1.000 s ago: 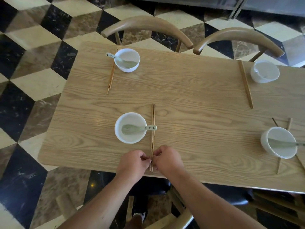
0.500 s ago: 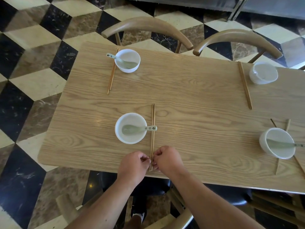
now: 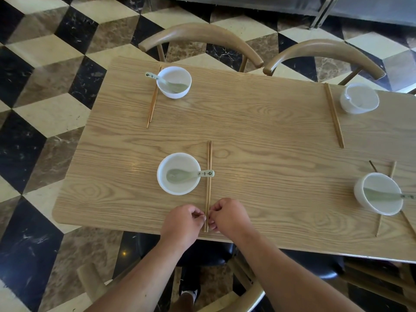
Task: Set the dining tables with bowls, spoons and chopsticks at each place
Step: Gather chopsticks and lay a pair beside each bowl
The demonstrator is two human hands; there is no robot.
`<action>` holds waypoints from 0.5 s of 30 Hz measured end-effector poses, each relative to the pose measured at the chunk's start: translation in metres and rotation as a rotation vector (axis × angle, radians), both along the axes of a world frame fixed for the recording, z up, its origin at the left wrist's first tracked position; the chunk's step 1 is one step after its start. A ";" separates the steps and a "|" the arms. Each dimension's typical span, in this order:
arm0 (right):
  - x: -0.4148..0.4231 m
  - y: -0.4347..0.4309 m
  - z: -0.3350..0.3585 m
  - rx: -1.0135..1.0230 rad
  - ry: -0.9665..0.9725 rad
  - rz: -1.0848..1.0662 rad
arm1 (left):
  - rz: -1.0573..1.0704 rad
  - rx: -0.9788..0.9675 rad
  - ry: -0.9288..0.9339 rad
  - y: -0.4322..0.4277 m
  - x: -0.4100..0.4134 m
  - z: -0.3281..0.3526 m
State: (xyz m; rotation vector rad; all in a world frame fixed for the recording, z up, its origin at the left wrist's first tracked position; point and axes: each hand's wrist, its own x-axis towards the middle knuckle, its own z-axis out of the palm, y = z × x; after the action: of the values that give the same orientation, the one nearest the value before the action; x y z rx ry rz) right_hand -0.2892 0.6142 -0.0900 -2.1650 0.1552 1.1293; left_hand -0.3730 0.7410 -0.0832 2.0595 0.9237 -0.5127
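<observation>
Left hand (image 3: 182, 221) and right hand (image 3: 229, 218), fingers curled, pinch the near ends of the chopsticks (image 3: 209, 158) at the table (image 3: 270, 154) edge, just right of the near bowl (image 3: 171, 190). Inside that bowl lies a spoon (image 3: 180, 176), its handle crossing the chopsticks.
</observation>
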 end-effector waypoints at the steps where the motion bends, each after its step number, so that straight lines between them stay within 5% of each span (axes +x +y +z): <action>1: 0.000 0.000 0.000 0.000 0.000 0.000 | -0.001 -0.001 -0.001 0.000 0.000 0.000; 15: -0.001 -0.003 0.002 0.027 0.005 -0.026 | -0.024 -0.009 -0.019 0.002 -0.002 -0.002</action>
State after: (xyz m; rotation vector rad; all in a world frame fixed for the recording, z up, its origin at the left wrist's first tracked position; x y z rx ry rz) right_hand -0.2904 0.6107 -0.0882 -2.1304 0.1684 1.1159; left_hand -0.3748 0.7428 -0.0847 2.0658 0.8853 -0.5085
